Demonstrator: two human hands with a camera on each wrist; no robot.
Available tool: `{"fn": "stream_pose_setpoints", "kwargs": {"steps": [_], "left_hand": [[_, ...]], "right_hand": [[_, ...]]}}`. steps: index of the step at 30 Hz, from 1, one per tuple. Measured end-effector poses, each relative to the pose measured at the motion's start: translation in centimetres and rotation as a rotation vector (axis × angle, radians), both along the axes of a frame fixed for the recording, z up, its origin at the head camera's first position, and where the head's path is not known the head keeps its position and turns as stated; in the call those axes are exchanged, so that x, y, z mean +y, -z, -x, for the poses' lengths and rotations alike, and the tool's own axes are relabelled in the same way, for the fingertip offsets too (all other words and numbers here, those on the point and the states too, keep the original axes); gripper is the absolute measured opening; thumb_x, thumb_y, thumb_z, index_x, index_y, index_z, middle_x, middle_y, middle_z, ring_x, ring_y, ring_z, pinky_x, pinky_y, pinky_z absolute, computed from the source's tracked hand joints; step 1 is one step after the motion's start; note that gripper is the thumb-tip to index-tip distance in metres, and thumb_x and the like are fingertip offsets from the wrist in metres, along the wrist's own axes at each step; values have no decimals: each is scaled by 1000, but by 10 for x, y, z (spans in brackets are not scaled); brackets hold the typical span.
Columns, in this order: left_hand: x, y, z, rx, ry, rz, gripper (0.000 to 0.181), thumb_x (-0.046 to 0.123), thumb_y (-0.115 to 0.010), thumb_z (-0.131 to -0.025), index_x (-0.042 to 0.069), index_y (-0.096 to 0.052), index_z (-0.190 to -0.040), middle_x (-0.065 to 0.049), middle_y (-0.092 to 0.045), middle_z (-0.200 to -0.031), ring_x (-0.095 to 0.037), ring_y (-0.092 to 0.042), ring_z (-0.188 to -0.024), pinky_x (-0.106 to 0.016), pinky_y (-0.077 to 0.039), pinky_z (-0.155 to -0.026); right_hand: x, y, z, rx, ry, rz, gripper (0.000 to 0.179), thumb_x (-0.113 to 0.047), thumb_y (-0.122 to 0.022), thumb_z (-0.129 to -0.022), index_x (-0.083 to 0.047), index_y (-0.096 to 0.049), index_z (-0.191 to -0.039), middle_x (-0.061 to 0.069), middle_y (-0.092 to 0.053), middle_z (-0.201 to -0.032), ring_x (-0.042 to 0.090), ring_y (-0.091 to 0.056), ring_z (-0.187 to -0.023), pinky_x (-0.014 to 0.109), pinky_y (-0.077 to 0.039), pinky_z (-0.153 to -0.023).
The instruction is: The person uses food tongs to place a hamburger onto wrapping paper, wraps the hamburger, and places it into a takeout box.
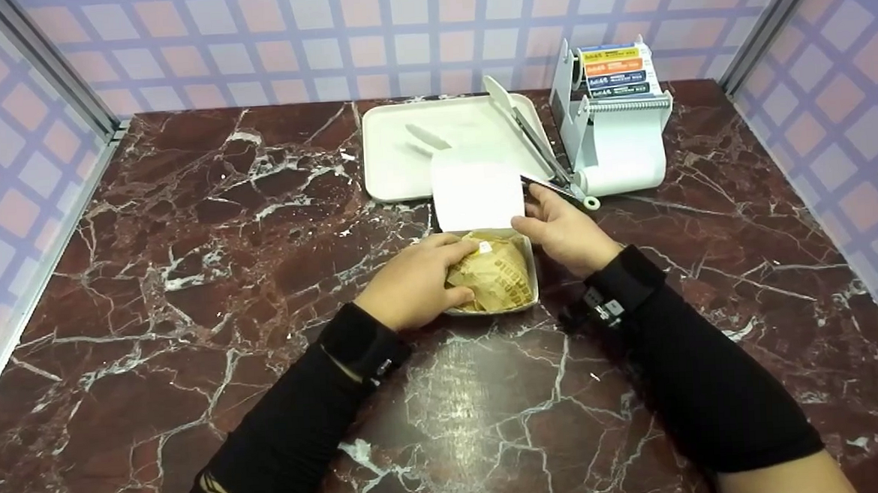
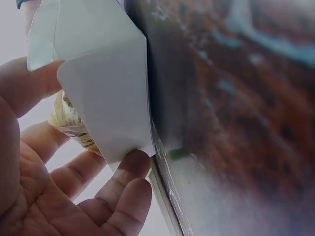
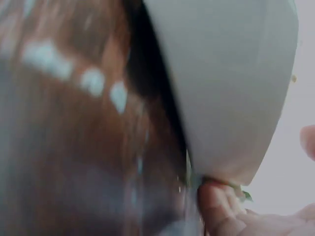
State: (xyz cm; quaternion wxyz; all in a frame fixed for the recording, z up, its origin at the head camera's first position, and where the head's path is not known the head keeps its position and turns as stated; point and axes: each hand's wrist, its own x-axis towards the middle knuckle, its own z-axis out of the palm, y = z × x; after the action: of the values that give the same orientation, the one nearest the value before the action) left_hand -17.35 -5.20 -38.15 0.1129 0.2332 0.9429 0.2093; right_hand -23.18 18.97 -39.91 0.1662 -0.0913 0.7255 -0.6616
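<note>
A paper-wrapped burger [image 1: 495, 277] with a small white sticker sits inside an open burger box [image 1: 533, 302]. The box's white lid [image 1: 479, 192] stands raised at the back. My left hand [image 1: 418, 281] holds the burger from the left, its index finger on top and thumb at the near side. In the left wrist view its other fingers [image 2: 130, 169] lie at the box's outer white wall [image 2: 108, 98]. With my right hand [image 1: 562, 229] I grip the back right corner, thumb at the lid's lower edge; in the right wrist view the fingers [image 3: 216, 206] touch the box's corner.
Behind the lid lies a white tray [image 1: 398, 181] with a knife [image 1: 427, 136] on it. Tongs [image 1: 535, 140] lean across the tray's right side. A label dispenser [image 1: 620, 117] with coloured rolls stands at the back right of the marbled table [image 1: 206, 251].
</note>
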Motion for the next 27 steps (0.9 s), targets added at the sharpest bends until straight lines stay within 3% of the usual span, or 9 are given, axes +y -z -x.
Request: {"fn": "stream_pose_setpoints", "kwargs": {"steps": [3, 7, 11, 21, 24, 27], "left_hand": [[0, 0, 0, 4, 11, 4, 77, 41, -76, -95, 27, -42, -162, -2, -43, -166, -30, -48, -148, -52, -39, -125], [0, 0, 0, 0, 10, 8, 76, 40, -76, -95, 27, -42, -162, -1, -43, -166, -30, -49, -148, -53, -40, -124], [0, 0, 0, -13, 1, 9, 77, 40, -76, -95, 28, -41, -163, -2, -42, -167, -31, -47, -149, -54, -40, -124], [-1, 1, 0, -15, -24, -8, 77, 40, -74, -96, 26, -39, -163, -4, -39, -169, -31, -43, -152, -55, -37, -126], [-2, 1, 1, -9, -38, 0, 77, 41, -74, -96, 26, -39, -163, -6, -37, -170, -34, -42, -152, -55, -35, -127], [-3, 1, 3, 10, -42, 24, 78, 42, -73, -97, 29, -36, -164, -10, -36, -170, -37, -43, -152, -54, -35, -127]], "right_hand": [[-1, 2, 0, -27, -5, 59, 76, 2, -47, -106, 5, 0, -165, 28, -33, -167, 37, -42, -151, 40, -43, -123], [0, 0, -1, -41, 22, 67, 75, 0, -49, -106, 3, -4, -166, 27, -36, -165, 33, -49, -142, 29, -55, -106], [1, -3, -2, -42, 49, 109, 70, 0, -49, -105, 2, -12, -165, 26, -40, -161, 31, -53, -133, 29, -56, -95], [-2, -5, -5, 57, 45, 184, 68, 5, -52, -102, -3, -25, -164, 24, -45, -151, 32, -51, -134, 47, -46, -118], [-3, -7, -8, 86, 46, 167, 69, 5, -54, -101, -4, -28, -164, 21, -48, -149, 27, -54, -131, 46, -45, -120], [-5, -9, -10, 104, 46, 147, 71, 5, -56, -100, -3, -28, -165, 22, -46, -157, 29, -52, -139, 44, -42, -124]]}}
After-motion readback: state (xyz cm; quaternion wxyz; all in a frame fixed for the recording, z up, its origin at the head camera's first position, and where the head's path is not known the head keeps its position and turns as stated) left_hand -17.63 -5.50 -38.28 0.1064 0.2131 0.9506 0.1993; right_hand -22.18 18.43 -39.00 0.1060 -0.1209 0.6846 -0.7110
